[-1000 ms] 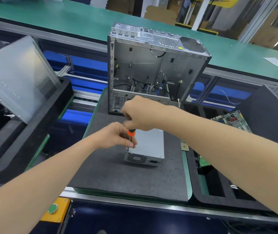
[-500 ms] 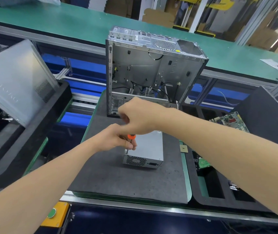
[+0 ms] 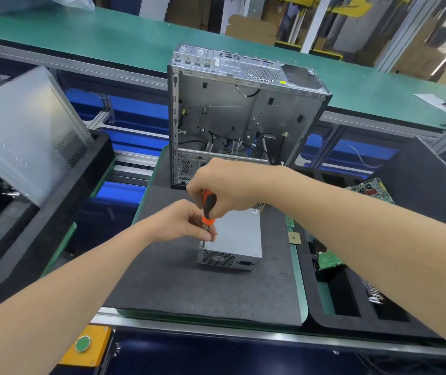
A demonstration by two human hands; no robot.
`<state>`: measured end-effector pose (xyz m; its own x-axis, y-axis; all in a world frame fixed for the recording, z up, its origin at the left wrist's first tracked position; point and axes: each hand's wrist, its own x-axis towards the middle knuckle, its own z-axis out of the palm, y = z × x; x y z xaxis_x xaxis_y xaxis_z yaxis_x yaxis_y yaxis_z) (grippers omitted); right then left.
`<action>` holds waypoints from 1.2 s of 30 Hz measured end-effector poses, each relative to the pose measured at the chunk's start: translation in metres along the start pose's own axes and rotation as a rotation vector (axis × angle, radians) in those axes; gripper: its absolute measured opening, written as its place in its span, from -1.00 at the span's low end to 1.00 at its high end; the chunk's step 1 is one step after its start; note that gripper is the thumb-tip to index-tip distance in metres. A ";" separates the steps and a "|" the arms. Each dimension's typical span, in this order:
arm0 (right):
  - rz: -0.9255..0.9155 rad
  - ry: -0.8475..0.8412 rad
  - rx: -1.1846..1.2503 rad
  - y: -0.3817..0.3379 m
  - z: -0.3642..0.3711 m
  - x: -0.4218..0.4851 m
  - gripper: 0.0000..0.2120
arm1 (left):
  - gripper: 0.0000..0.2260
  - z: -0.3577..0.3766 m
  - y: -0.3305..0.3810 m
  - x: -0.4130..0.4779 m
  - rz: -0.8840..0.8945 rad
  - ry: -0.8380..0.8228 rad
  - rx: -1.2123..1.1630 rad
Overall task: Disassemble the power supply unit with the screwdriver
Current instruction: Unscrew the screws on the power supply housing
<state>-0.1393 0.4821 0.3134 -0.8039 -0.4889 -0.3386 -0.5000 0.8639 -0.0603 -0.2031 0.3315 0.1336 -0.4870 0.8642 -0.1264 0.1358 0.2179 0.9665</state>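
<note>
Head: right hand point(image 3: 227, 185) grips screwdriver point(image 3: 209, 205); left hand point(image 3: 181, 223) pinches it atop power supply unit point(image 3: 239, 239).

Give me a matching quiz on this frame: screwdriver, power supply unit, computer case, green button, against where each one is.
Things:
1. screwdriver
2. power supply unit
3. computer case
4. green button

Places:
a. standing upright at the far end of the foam mat
b. on the yellow box at the bench's near edge
c. lying flat on the mat, fan grille facing the camera
d. handle gripped by the right hand, shaft pinched by the left hand

Pairs: 1-d, 2-c, 3-a, 4-b
</note>
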 end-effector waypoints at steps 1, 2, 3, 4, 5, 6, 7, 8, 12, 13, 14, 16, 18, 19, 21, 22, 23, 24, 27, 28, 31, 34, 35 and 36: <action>-0.034 -0.027 -0.018 -0.001 0.000 0.000 -0.85 | -0.85 0.000 -0.002 -0.001 -0.011 -0.001 -0.002; -0.058 -0.057 -0.055 -0.004 0.001 0.000 -0.78 | -0.85 0.001 -0.003 -0.002 -0.018 0.004 -0.008; -0.087 -0.068 -0.085 -0.006 0.004 0.002 -0.74 | -0.86 0.001 -0.005 -0.003 -0.023 0.010 -0.013; -0.090 -0.072 -0.115 -0.008 0.005 0.003 -0.73 | -0.86 0.002 -0.008 -0.004 -0.025 0.019 -0.010; -0.091 -0.067 -0.131 -0.008 0.007 0.004 -0.73 | -0.86 0.003 -0.009 -0.004 -0.026 0.031 0.002; -0.082 -0.075 -0.141 -0.008 0.006 0.003 -0.73 | -0.86 0.003 -0.010 -0.004 -0.028 0.043 0.017; -0.086 -0.069 -0.133 -0.007 0.006 0.002 -0.76 | -0.84 0.004 -0.010 -0.004 -0.030 0.051 0.032; -0.065 -0.062 -0.129 -0.007 0.005 0.001 -0.84 | -0.83 0.004 -0.010 -0.004 -0.027 0.055 0.049; 0.306 0.136 -0.149 -0.015 0.010 0.002 -0.42 | -0.85 0.007 -0.006 -0.004 -0.002 0.082 0.052; 0.426 0.169 -0.162 -0.020 0.012 0.003 -0.33 | -0.84 0.008 -0.006 -0.003 -0.005 0.092 0.055; 0.511 0.168 -0.141 -0.023 0.014 0.005 -0.30 | -0.83 0.008 -0.005 -0.003 -0.009 0.093 0.065; 0.549 0.108 -0.006 -0.021 0.015 0.006 -0.38 | -0.83 0.009 -0.004 -0.001 -0.011 0.080 0.066; 0.479 0.051 0.097 -0.017 0.011 0.004 -0.52 | -0.85 0.007 -0.002 0.000 -0.009 0.067 0.076; 0.424 0.048 0.088 -0.014 0.010 0.004 -0.59 | -0.87 0.006 -0.001 0.000 -0.009 0.063 0.083; 0.288 0.064 -0.008 -0.010 0.008 0.003 -0.69 | -0.89 0.005 -0.002 -0.002 -0.005 0.062 0.072; 0.216 0.060 -0.032 -0.009 0.007 0.002 -0.74 | -0.89 0.005 -0.002 -0.003 -0.003 0.063 0.064; 0.146 0.042 -0.028 -0.008 0.005 0.001 -0.80 | -0.89 0.005 -0.002 -0.004 -0.003 0.062 0.063; 0.080 0.015 -0.019 -0.007 0.002 0.000 -0.83 | -0.89 0.006 -0.003 -0.004 -0.004 0.055 0.068; -0.043 -0.060 -0.075 -0.007 -0.001 -0.002 -0.84 | -0.86 0.007 -0.007 -0.006 -0.021 0.031 0.088; -0.062 -0.066 -0.112 -0.009 0.001 -0.001 -0.81 | -0.85 0.007 -0.007 -0.006 -0.028 0.031 0.088; -0.074 -0.054 -0.150 -0.012 0.006 -0.001 -0.82 | -0.85 0.008 -0.008 -0.007 -0.038 0.041 0.121; -0.002 -0.033 -0.067 -0.012 0.004 -0.003 -0.83 | -0.79 0.010 -0.007 -0.007 -0.035 0.051 0.116; 0.067 0.030 -0.057 -0.013 0.005 -0.003 -0.69 | -0.77 0.010 -0.006 -0.007 -0.029 0.057 0.099; 0.168 0.126 -0.069 -0.014 0.007 -0.002 -0.55 | -0.77 0.011 -0.006 -0.006 -0.027 0.063 0.093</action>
<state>-0.1284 0.4715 0.3085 -0.9096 -0.3536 -0.2183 -0.3728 0.9264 0.0527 -0.1916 0.3296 0.1258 -0.5443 0.8280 -0.1347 0.2001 0.2841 0.9377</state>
